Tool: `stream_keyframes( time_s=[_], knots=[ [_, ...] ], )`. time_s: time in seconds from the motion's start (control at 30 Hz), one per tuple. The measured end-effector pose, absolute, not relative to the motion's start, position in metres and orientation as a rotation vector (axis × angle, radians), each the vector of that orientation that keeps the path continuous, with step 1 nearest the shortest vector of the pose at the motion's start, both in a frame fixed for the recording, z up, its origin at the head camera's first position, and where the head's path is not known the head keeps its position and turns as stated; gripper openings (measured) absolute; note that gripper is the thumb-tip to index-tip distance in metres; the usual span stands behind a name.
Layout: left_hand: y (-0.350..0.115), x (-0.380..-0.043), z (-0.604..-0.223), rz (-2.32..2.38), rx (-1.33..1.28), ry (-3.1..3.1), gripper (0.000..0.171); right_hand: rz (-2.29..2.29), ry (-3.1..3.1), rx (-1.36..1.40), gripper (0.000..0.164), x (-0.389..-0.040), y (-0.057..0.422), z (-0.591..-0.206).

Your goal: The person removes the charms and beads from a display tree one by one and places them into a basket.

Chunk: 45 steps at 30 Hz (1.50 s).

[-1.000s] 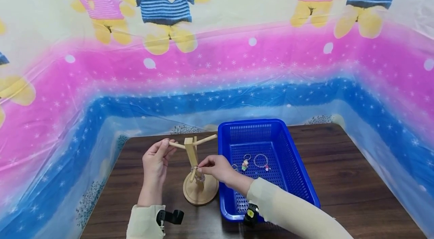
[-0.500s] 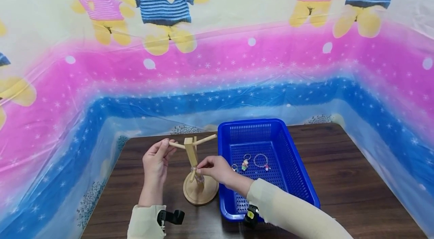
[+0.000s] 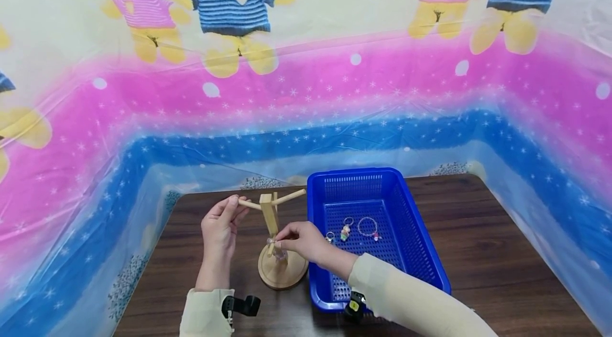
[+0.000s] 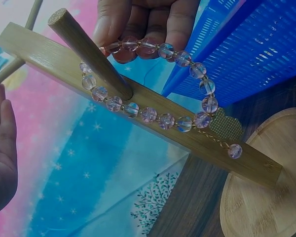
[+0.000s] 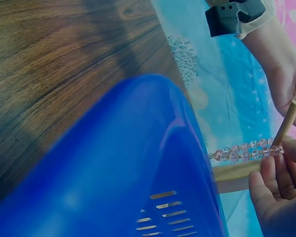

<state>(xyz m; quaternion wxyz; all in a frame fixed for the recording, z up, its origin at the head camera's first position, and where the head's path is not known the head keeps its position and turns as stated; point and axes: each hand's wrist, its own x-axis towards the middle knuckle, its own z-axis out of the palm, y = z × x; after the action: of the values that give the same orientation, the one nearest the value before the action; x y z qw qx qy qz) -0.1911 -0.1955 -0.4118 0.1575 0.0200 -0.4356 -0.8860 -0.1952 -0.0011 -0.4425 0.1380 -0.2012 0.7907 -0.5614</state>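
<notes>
A wooden stand [image 3: 269,215] with a round base and several pegs stands left of the basket. My left hand [image 3: 221,225] pinches the tip of its upper left peg [image 3: 249,204]. Lower down, my right hand [image 3: 306,241] grips the edge of a bracelet [image 4: 148,114] of clear pinkish beads between thumb and fingers. The bracelet loops around the lower peg [image 4: 89,52], as the left wrist view shows; a gold flower-shaped charm [image 4: 227,126] and one bead on a short chain hang from it. In the right wrist view, the beads [image 5: 244,150] stretch from my fingertips along the post.
A blue plastic basket [image 3: 421,225] is close at the right, under my right forearm. Inside lie a figure keychain [image 3: 346,232], a beaded bracelet with a charm [image 3: 367,227] and another small ring [image 3: 330,236]. Behind the brown table [image 3: 497,252] hangs a patterned cloth [image 3: 296,135].
My right hand has shifted slightly down and left in the head view, drawing the bracelet's edge toward the near end of the lower peg. My left hand stays on the upper peg.
</notes>
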Motion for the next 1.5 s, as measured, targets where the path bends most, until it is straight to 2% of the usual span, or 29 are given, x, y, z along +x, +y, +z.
stream_keyframes(
  time_s=[1.5],
  knots=[
    [-0.196, -0.191, -0.413, -2.509, 0.045, -1.278, 0.025, -1.558, 2.187, -0.629, 0.012, -0.175, 0.002, -0.422]
  ],
)
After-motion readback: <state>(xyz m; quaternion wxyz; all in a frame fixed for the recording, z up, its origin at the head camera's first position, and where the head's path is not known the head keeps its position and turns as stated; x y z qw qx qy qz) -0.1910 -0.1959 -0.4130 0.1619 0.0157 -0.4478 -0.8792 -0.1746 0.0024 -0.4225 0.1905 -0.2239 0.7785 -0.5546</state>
